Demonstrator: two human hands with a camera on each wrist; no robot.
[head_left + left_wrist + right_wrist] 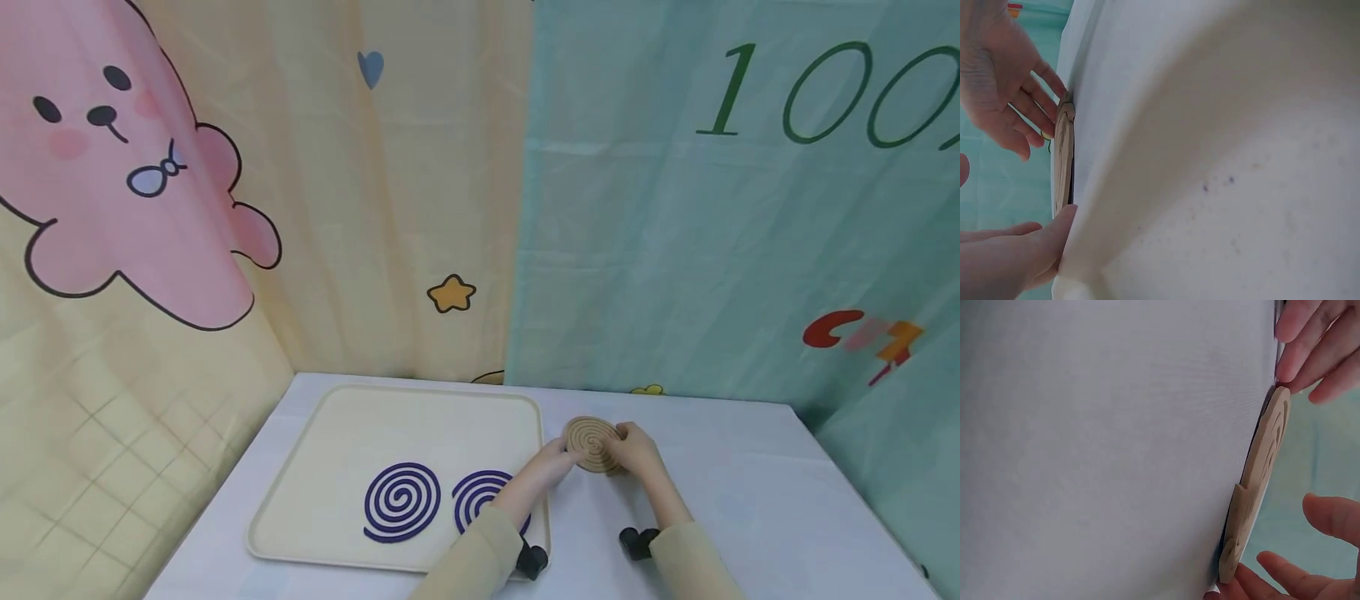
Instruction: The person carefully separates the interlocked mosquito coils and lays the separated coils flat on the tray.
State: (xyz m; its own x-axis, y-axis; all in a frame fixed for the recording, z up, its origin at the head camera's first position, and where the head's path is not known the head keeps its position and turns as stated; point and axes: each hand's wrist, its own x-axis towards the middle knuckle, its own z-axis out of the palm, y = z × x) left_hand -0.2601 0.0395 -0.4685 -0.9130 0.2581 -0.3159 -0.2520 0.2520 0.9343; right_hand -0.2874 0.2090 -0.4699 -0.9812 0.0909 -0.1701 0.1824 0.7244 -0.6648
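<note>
A flat tan mosquito coil [591, 439], wound in a tight spiral, lies on the white tablecloth just right of the tray. My left hand [551, 463] touches its left edge with its fingertips. At the opposite edge is my right hand [639, 451]. In the right wrist view, the right fingers [1285, 575] meet the end of the coil [1255, 475], while the thumb is raised apart from it. Seen edge-on in the left wrist view, the coil [1064, 156] spans between both hands' fingertips.
A cream tray [330, 467] stands on the left, its right rim under my left forearm. In it lie a dark purple spiral coil [402, 498] and a second purple coil [483, 474] that my left forearm partly hides. Printed curtains [630, 275] hang behind the table.
</note>
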